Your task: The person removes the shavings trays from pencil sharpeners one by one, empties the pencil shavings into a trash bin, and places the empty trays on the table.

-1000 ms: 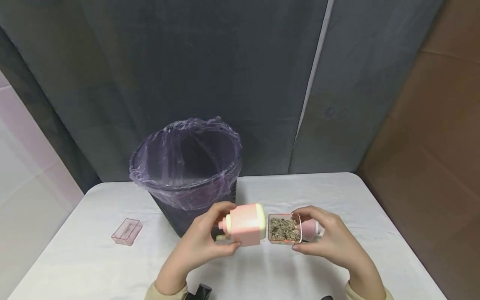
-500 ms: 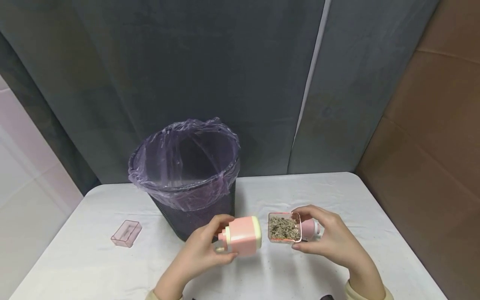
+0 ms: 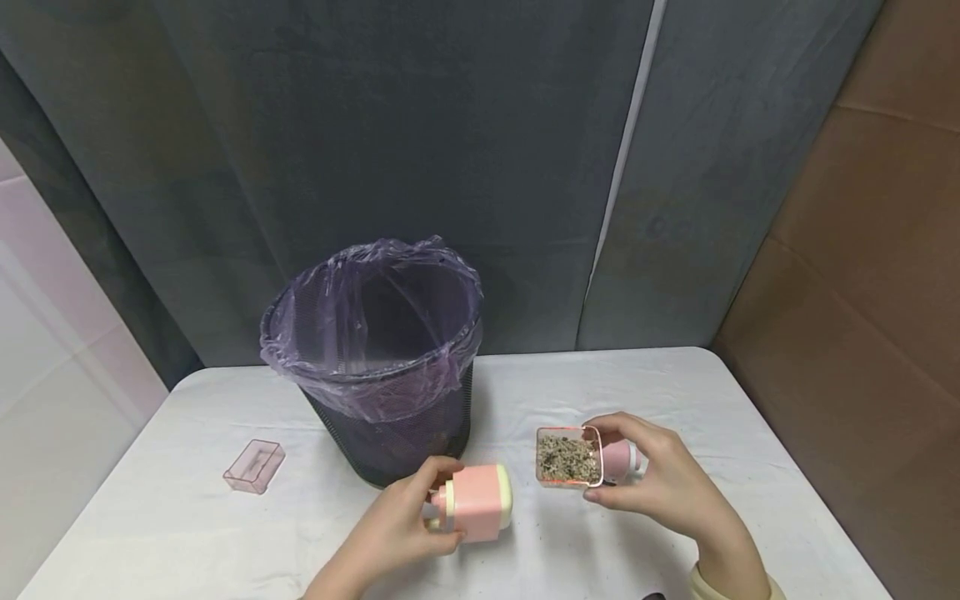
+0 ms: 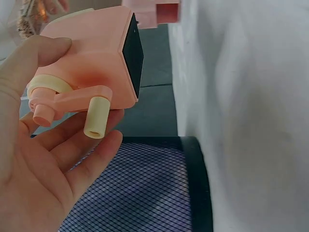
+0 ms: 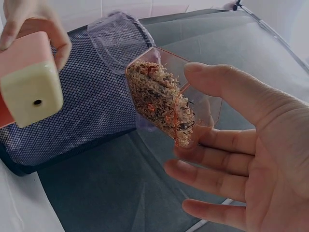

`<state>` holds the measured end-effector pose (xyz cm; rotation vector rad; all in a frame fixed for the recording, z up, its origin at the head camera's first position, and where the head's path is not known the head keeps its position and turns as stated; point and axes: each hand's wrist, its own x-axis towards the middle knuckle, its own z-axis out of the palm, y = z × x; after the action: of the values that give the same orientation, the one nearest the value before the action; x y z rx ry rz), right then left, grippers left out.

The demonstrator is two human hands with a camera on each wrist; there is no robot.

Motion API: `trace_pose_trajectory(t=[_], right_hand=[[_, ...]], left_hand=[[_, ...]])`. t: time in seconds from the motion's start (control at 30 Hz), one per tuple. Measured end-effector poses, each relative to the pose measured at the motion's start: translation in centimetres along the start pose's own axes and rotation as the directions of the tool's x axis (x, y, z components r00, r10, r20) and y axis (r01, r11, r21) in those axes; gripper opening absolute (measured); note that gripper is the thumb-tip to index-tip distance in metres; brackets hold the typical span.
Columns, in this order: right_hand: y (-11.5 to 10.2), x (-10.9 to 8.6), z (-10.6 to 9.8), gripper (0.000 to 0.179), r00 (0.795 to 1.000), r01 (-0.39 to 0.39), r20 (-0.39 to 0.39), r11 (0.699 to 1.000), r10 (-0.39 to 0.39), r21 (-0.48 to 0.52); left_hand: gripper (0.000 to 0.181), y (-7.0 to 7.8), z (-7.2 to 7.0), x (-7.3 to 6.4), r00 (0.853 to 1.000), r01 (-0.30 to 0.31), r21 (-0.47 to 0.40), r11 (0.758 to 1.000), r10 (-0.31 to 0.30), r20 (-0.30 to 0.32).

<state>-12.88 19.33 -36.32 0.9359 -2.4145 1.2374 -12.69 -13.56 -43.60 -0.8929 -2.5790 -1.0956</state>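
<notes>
My left hand grips a pink and cream hand-crank pencil sharpener by its crank end. The cream front with its pencil hole faces right. In the left wrist view, the thumb lies on top of the body beside the cream crank knob. My right hand pinches a clear pink shavings drawer between thumb and fingers. Tan and dark pencil shavings fill much of it. A gap separates sharpener and drawer. Past the drawer, a pink object with a white end is partly hidden by the right hand.
A black mesh bin with a purple plastic liner stands behind the left hand. At the left of the white-covered table lies a second clear pink box. A dark grey panel rises behind; a brown panel stands right.
The left hand has drawn the sharpener down and slightly left, toward the person, widening the gap to the drawer. The right hand and drawer stay nearly still.
</notes>
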Motion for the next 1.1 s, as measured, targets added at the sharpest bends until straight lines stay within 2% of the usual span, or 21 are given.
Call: trace_pose_trajectory(t=[0.33, 0.7, 1.1], right_hand=[[0.1, 0.0, 0.2, 0.059, 0.999, 0.027, -0.017, 0.999, -0.027, -0.017], [0.0, 0.0, 0.3, 0.059, 0.999, 0.035, -0.014, 0.999, -0.035, -0.021], [-0.2, 0.2, 0.5, 0.057, 0.999, 0.034, -0.008, 0.999, -0.034, 0.004]], left_hand=[[0.064, -0.6, 0.5, -0.9, 0.996, 0.058, -0.024, 0.998, -0.056, 0.075], [0.062, -1.0, 0.5, -1.5, 0.979, 0.133, -0.053, 0.990, -0.123, 0.165], [0.062, -1.6, 0.6, -1.9, 0.976, 0.130, -0.054, 0.990, -0.118, 0.185]])
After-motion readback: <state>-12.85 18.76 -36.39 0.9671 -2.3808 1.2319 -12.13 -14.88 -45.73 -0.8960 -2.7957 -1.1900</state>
